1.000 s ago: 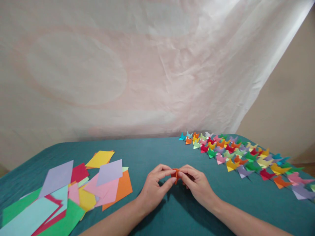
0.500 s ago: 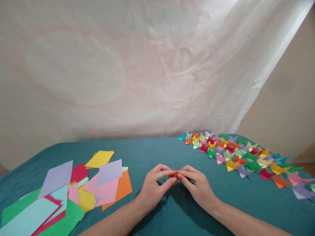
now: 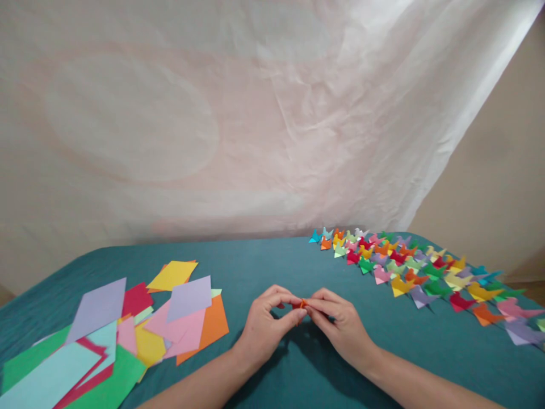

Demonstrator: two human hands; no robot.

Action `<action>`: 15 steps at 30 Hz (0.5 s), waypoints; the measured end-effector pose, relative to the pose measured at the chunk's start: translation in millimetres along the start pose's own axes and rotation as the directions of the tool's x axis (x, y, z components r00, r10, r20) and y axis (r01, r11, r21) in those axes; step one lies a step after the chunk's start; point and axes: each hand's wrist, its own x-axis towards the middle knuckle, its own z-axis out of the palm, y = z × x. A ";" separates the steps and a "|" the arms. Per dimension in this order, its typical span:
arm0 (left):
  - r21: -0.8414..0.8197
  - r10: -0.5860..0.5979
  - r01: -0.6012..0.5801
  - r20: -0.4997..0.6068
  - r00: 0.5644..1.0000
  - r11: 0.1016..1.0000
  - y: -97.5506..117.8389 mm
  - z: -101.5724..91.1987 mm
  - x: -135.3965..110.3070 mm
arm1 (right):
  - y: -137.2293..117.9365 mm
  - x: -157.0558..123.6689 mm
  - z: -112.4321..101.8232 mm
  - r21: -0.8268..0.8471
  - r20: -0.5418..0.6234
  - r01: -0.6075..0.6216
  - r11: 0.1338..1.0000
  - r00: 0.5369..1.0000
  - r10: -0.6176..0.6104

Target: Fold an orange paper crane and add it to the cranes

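Note:
A small folded piece of orange paper (image 3: 303, 304) is pinched between my two hands, above the middle of the table's near part. My left hand (image 3: 272, 321) grips its left side between thumb and fingers. From the other side, the thumb and fingertips of my right hand (image 3: 338, 318) are closed on it too. Most of the paper is hidden behind the fingers, so its exact shape does not show.
Loose sheets of coloured paper, among them a lilac sheet (image 3: 189, 298) and a yellow sheet (image 3: 174, 275), overlap on the left. Rows of folded paper birds, such as a yellow bird (image 3: 401, 286), stand on the right. A green cloth (image 3: 255, 261) covers the table; a pale curtain (image 3: 255, 142) hangs behind.
The fingers have shifted slightly around the orange paper, and less of it shows between them. Both hands stay in nearly the same place.

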 end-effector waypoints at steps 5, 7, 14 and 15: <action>-0.008 0.015 -0.015 -0.022 1.000 1.000 -0.9 0.7 -0.5 | -0.6 -0.8 0.7 -0.017 -0.016 0.027 0.999 0.999 -0.028; -0.018 0.026 -0.026 -0.025 0.999 1.000 -1.5 0.6 -1.2 | -0.4 -1.0 0.7 -0.021 -0.012 0.029 0.999 0.999 -0.029; -0.006 0.032 -0.032 -0.029 0.999 0.999 1.3 -0.3 -0.8 | 1.7 -1.8 1.2 -0.005 0.024 0.046 0.999 0.999 -0.045; -0.006 0.035 -0.036 -0.027 0.999 0.999 2.0 -0.4 -0.8 | 2.2 -2.0 1.4 0.002 0.025 0.052 0.999 0.998 -0.052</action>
